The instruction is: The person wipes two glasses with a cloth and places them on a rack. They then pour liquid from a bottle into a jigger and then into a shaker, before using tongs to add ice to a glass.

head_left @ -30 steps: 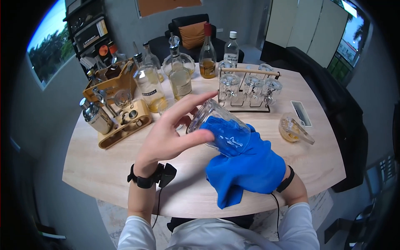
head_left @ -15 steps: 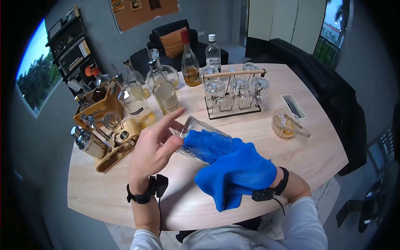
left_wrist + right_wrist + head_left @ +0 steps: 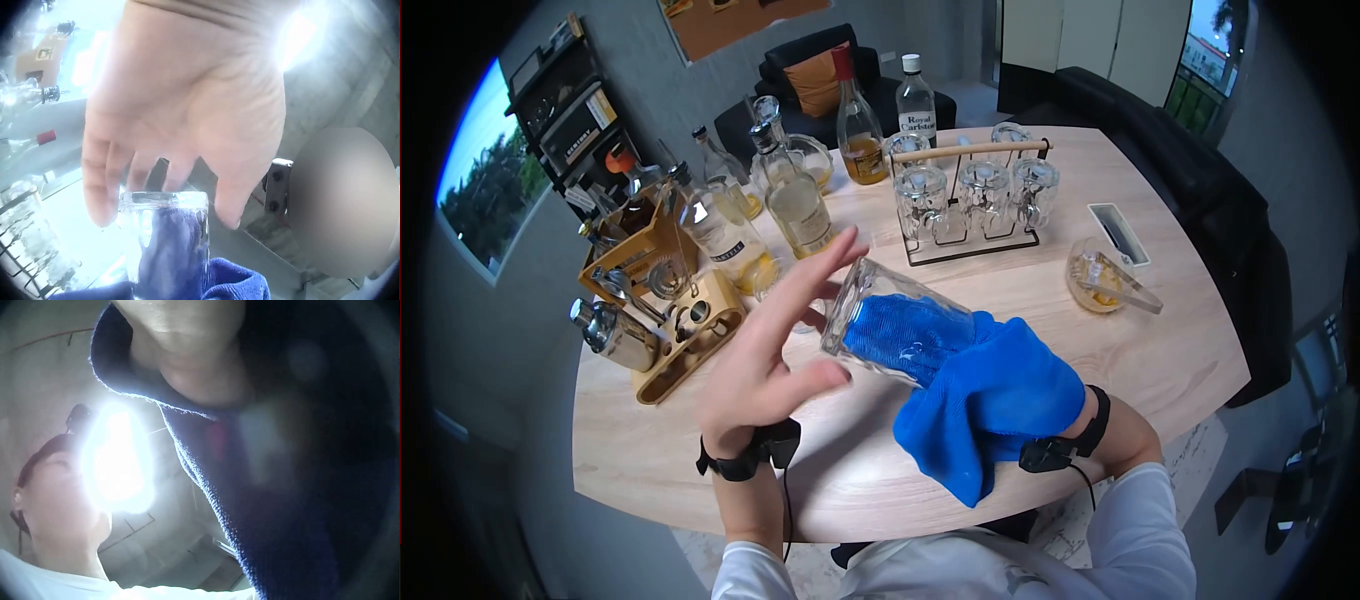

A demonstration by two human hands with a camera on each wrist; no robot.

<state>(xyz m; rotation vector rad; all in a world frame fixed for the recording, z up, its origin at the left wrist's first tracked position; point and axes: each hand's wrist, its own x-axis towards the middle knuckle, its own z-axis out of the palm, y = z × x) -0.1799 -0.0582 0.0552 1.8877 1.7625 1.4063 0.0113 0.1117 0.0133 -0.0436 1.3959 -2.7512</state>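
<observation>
A clear drinking glass [image 3: 900,320] is held tilted above the table, its thick base toward my left hand [image 3: 765,370]. Blue cloth [image 3: 1015,385] fills the inside of the glass and drapes over my right hand [image 3: 200,356]. That hand's fingers are hidden, but the glass is borne on its side, through the cloth. My left hand is spread around the base, the thumb standing clear of the glass. In the left wrist view the base [image 3: 164,200] sits between that thumb and the extended fingers.
Beyond the hands, a wood-handled wire rack [image 3: 975,252] carries several upturned glass mugs. An ice bowl with tongs [image 3: 1095,280] stands at right. Several liquor bottles [image 3: 795,205] stand behind the left hand; a cocktail shaker [image 3: 612,335] and wooden bar-tool stand [image 3: 690,350] are at left.
My left fingers and thumb, at the base of the glass earlier, have spread, and the thumb has come off. The glass has turned slightly, with the cloth still inside. The head view has shifted.
</observation>
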